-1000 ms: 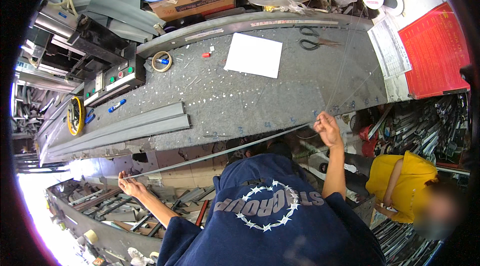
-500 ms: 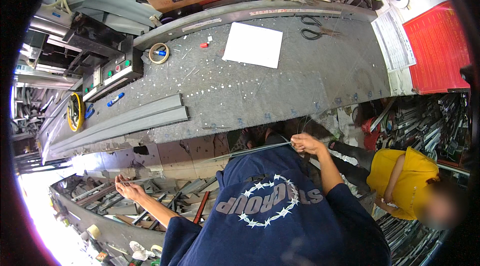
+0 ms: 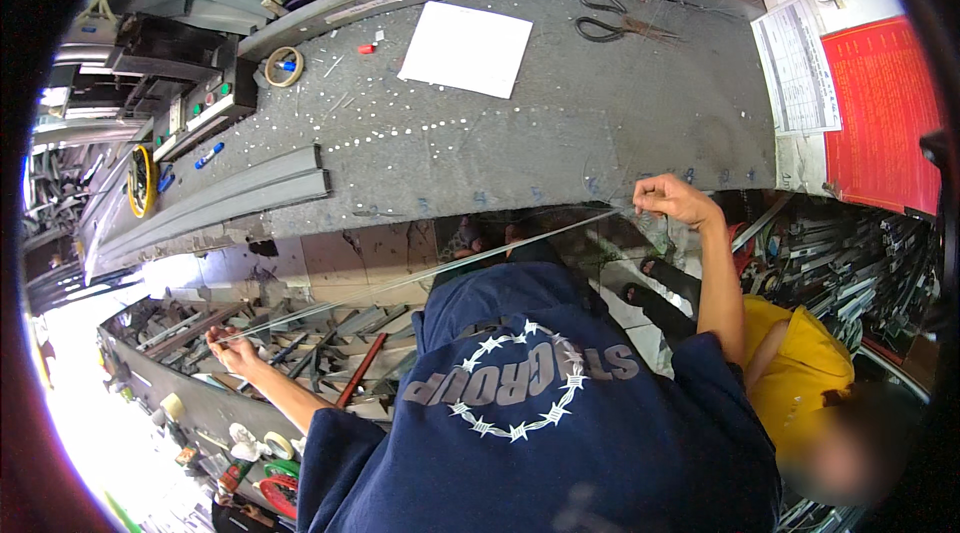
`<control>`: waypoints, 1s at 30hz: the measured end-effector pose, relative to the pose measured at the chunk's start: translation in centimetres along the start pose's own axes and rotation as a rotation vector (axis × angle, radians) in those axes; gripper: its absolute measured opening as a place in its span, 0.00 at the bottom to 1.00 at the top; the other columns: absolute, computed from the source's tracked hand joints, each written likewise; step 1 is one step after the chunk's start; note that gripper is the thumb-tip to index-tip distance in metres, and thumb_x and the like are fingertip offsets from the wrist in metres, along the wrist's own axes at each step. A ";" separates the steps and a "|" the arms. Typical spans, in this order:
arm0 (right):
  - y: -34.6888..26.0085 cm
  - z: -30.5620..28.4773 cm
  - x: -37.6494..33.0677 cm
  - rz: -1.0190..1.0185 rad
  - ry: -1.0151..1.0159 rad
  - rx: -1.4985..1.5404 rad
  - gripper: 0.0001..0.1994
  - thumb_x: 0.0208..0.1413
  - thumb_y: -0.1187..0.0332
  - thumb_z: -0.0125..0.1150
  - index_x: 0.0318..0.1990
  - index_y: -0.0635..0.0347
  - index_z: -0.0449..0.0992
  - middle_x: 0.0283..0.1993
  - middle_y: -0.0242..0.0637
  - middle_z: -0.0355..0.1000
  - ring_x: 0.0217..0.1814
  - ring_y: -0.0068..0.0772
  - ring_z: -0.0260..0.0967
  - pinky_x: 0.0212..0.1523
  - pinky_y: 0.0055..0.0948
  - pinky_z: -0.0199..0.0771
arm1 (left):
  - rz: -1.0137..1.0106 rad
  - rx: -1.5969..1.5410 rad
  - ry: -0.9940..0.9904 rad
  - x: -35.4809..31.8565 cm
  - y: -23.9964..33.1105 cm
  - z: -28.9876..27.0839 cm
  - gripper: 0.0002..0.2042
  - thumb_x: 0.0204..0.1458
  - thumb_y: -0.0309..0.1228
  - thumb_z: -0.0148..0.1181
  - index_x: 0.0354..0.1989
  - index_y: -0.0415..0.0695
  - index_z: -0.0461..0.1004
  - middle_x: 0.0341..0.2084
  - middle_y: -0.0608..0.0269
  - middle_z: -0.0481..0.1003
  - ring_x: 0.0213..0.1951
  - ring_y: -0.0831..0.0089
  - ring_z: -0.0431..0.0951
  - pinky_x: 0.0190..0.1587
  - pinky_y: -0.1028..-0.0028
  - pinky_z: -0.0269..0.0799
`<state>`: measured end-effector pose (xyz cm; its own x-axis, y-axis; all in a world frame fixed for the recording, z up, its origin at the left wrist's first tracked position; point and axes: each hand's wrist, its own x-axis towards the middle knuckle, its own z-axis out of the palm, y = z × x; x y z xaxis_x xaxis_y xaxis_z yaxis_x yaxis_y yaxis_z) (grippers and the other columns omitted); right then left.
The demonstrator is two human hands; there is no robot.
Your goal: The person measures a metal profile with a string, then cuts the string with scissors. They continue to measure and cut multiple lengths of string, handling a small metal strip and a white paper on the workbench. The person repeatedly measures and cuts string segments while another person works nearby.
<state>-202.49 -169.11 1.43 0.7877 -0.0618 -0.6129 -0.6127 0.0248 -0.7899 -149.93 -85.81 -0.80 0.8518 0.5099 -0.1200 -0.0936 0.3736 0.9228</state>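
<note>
a person in a dark blue shirt holds a long thin glass strip [image 3: 430,273] by its two ends, level, just off the near edge of the grey worktop [image 3: 560,153]. left hand [image 3: 228,345] is pinched shut on the strip's left end, above the metal offcuts rack [image 3: 300,343]. right hand [image 3: 672,201] is clamped on the right end at the worktop's edge. on the worktop lie a white paper sheet [image 3: 466,49], scissors [image 3: 612,29] and grey profiles [image 3: 225,203], well apart from the strip.

Bare grey bench [image 3: 560,148] beyond glass strip [image 3: 430,275], scissors [image 3: 612,28], paper [image 3: 466,49] farther back
</note>
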 end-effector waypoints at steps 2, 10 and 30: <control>-1.2 -2.0 -1.4 -0.008 0.030 -0.064 0.10 0.65 0.62 0.62 0.37 0.59 0.77 0.34 0.25 0.75 0.31 0.16 0.64 0.34 0.24 0.65 | 0.019 -0.011 -0.068 -0.9 1.0 0.3 0.14 0.72 0.38 0.45 0.55 0.46 0.75 0.48 0.62 0.80 0.51 0.68 0.79 0.47 0.61 0.73; -2.8 -7.1 -7.8 -0.086 0.354 -0.109 0.11 0.64 0.62 0.63 0.34 0.59 0.76 0.31 0.24 0.74 0.32 0.14 0.61 0.33 0.22 0.60 | 0.053 0.113 -0.077 -0.4 2.6 2.9 0.14 0.72 0.38 0.46 0.57 0.48 0.74 0.52 0.61 0.78 0.54 0.68 0.75 0.53 0.63 0.71; -8.5 -14.6 -16.6 -0.497 0.842 -0.025 0.10 0.72 0.64 0.56 0.39 0.61 0.71 0.27 0.21 0.51 0.29 0.15 0.45 0.30 0.22 0.44 | 0.052 0.422 -0.062 11.6 12.8 3.7 0.15 0.71 0.40 0.49 0.58 0.46 0.74 0.55 0.62 0.78 0.56 0.66 0.78 0.53 0.64 0.73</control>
<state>-211.26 -182.85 18.59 0.6590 -0.7521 0.0107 -0.2322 -0.2170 -0.9482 -139.33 -77.97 10.97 0.8820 0.4675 -0.0592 0.0712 -0.0080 0.9974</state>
